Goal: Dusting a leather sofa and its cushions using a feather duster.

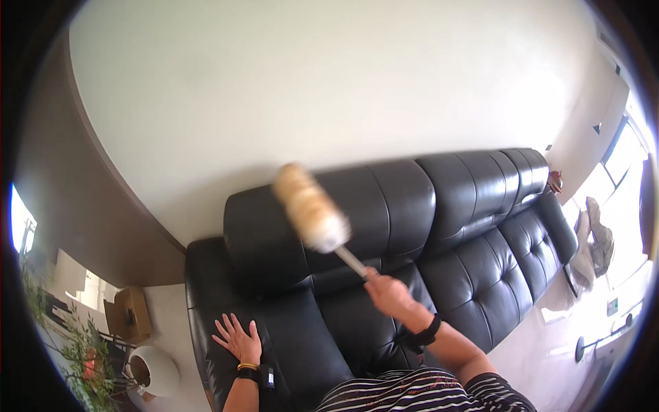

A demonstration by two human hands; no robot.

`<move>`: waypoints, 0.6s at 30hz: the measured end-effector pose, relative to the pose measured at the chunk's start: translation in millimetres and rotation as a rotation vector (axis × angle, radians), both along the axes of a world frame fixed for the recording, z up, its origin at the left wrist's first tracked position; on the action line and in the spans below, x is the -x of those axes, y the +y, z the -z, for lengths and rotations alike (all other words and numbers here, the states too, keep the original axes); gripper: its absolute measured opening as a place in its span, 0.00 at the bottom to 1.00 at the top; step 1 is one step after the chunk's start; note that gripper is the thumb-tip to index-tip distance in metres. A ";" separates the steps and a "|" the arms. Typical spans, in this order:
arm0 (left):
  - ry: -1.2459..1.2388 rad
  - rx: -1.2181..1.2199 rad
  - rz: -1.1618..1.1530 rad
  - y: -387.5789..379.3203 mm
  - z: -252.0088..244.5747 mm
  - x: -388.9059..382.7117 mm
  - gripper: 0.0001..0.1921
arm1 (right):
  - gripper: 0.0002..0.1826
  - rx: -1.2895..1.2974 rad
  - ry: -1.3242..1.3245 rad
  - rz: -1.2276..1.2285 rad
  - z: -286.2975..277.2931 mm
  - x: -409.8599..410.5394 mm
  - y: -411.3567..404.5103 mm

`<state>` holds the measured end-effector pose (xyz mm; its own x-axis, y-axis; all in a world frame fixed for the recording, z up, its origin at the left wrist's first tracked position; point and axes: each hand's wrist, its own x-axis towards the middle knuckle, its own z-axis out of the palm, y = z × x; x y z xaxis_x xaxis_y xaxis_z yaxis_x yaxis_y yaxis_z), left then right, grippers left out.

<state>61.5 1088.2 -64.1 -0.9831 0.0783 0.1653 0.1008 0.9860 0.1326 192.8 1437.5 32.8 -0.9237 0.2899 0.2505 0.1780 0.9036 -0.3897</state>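
Observation:
A fluffy duster (pixel 308 208) with a cream and tan head is gripped by its thin handle in my right hand (pixel 389 294). Its blurred head lies across the top of the backrest at the left end of a black leather sofa (pixel 466 262); whether it touches the leather, I cannot tell. My left hand (pixel 238 340) rests palm down on the sofa's left armrest (pixel 216 298), fingers spread and holding nothing. Dark bands circle both wrists, with a yellow bracelet on the left one.
A pale wall (pixel 329 87) rises behind the sofa, and a brown panel (pixel 103 206) stands to its left. On the floor at left are a white round vase (pixel 165 371), a leafy plant (pixel 85 355) and a cardboard box (pixel 128 314). Bright windows (pixel 623 154) are at right.

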 end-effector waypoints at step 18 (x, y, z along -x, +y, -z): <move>0.098 -0.064 0.061 -0.1 -1.2 -18.4 0.32 | 0.14 -0.192 -0.194 -0.043 -59.6 78.9 -30.5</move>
